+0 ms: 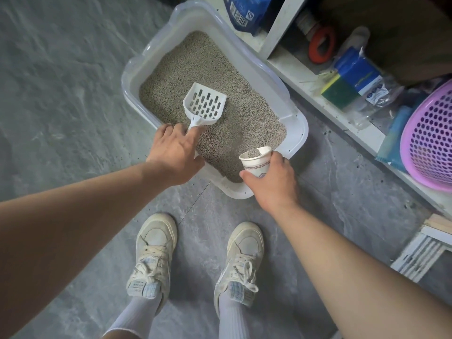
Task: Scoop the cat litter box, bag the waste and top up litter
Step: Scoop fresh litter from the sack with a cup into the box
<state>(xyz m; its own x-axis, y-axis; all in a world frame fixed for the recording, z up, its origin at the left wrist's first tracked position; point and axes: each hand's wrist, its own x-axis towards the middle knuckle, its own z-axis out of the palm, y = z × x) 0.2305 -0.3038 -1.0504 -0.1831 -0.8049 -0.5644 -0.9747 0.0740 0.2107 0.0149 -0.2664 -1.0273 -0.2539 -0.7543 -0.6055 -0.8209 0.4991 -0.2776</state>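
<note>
The grey stone-patterned floor point(61, 81) spreads under everything, and I stand on it in my pale sneakers point(152, 255) and white socks at the near edge. Along the right runs a white shelf unit point(315, 99), set just beside the litter box's far-right side. On it lie a blue printed bag point(249, 11) at the far end, an orange ring-shaped thing point(321, 44), a wrapped pack of sponges point(352, 77), and a purple perforated basket point(430, 140) at the right edge.

The litter box point(137, 77) is a pale, translucent tray sitting diagonally on the floor ahead of my feet, filled with grey-brown litter point(212, 77) in small granules. A few stray granules dot the floor near its near corner.

The white slotted scoop point(205, 105) lies on the litter in the near-left part of the box, its blade pointing far and its handle towards me. My left hand point(171, 150) reaches over the near-left rim, palm down, fingertips grasping the end of the scoop's handle.

My right hand point(271, 179) reaches over the near rim of the box and grips a patterned paper cup point(256, 161), thumb on its near-left side and fingers wrapped behind. The cup is tilted with its mouth facing far-left, and some litter granules show inside it.
</note>
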